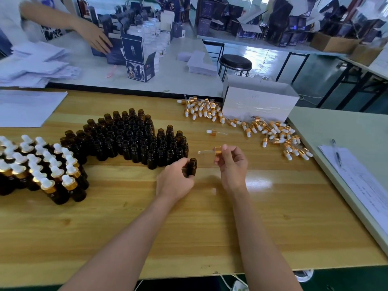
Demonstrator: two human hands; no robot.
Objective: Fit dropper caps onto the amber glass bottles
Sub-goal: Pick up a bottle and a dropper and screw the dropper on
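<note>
At the near centre of the wooden tabletop (189, 227), the left hand (176, 177) grips one amber bottle (192, 166), fingers curled round its body. The bottle stands roughly upright at the front edge of the block of uncapped bottles (134, 137), mouth open and clear of the fingers. Whether its base rests on the wood cannot be told. The right hand (231, 162) pinches a dropper cap (217, 150) by its gold collar. The glass pipette lies nearly level and points left, its tip above and just to the right of the bottle mouth, not yet entered.

Step in hand, by judgement: bringing cap to bottle, before insertion. The next move calls for tipping the pipette downward, threading its tip into the narrow neck without striking the rim, then seating the collar and turning it down on the thread while the other hand steadies the bottle.

Bottle condition: dark brown glass, small, cylindrical, short threaded neck; contents cannot be judged. Capped bottles (42, 164) stand grouped at the left. Loose caps (273, 133) lie scattered at the right, beside a white box (260, 101). Much of the batch remains uncapped.
</note>
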